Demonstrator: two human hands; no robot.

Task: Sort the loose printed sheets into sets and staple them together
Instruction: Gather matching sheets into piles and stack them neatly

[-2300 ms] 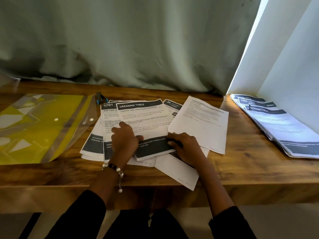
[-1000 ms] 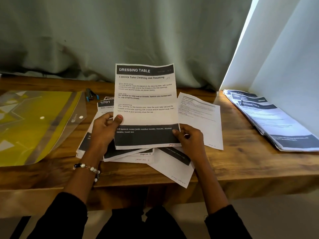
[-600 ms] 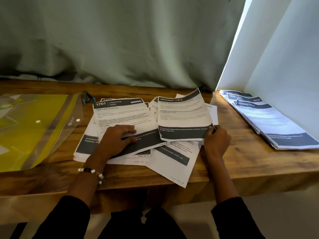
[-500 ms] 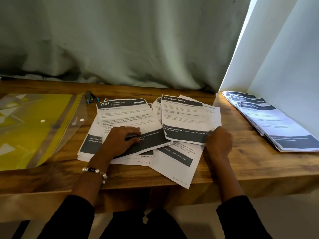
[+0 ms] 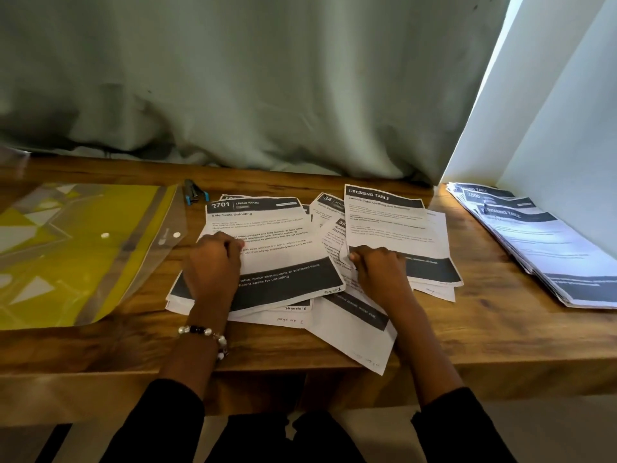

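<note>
While curled fingers of both hands rest on loose sheets (image 5: 283,248), a curtain (image 5: 233,78) backs the wooden desk (image 5: 484,315).

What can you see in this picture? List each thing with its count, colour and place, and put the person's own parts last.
Loose sheets: several, white with dark bands, spread mid-desk.
Sheet headed 2701: one, top of left pile.
Sheet headed Dressing Table: one, top of right pile.
Stacked sheets: one fanned pile, far right by the wall.
Plastic folder: one, clear and yellow, left.
Stapler: one, black and blue, behind the sheets.
Desk: one, brown wood.
Curtain: one, grey-green, behind.
Bracelet: one, beaded, left wrist.
Left hand: on the 2701 sheet.
Right hand: on the Dressing Table sheet.
</note>
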